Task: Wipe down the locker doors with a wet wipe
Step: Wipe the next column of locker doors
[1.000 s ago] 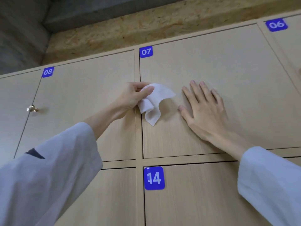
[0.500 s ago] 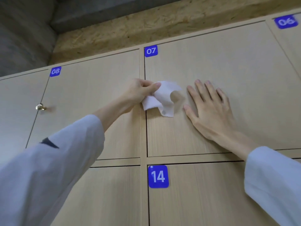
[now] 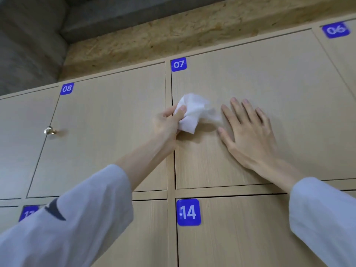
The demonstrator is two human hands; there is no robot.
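Head view, positions given from the blue 07 label [image 3: 178,64].

- Locker door 07 [image 3: 269,112]: pale wood-grain panel, carrying the label in its upper left corner and extending below and to the right of it.
- Wet wipe [image 3: 192,114]: white, crumpled, lying against door 07 directly below the label, close to the door's left edge.
- Left hand [image 3: 167,124]: you are pinching the wipe's left side between thumb and curled fingers; the hand is sitting below and slightly left of the label, over the vertical strip between doors. The fingertips behind the wipe are hidden.
- Right hand [image 3: 248,132]: you are pressing it flat on door 07, below and right of the label, fingers straight and slightly spread, thumb angled out toward the wipe. Thumb and wipe are near each other; whether they are touching cannot be told.
- Sleeves [image 3: 81,218]: light grey-blue, loose, covering both forearms well below the label.
- Locker door 08 [image 3: 107,132]: left of the label, bearing its own blue number.
- Round metal knob [image 3: 49,130]: far left of the label, beside door 08's left edge.
- Blue 14 label [image 3: 188,212]: straight below the 07 label, on the lower door.
- Blue 06 label [image 3: 336,29]: far right, blurred.
- Chipboard strip [image 3: 173,35]: running above the label.
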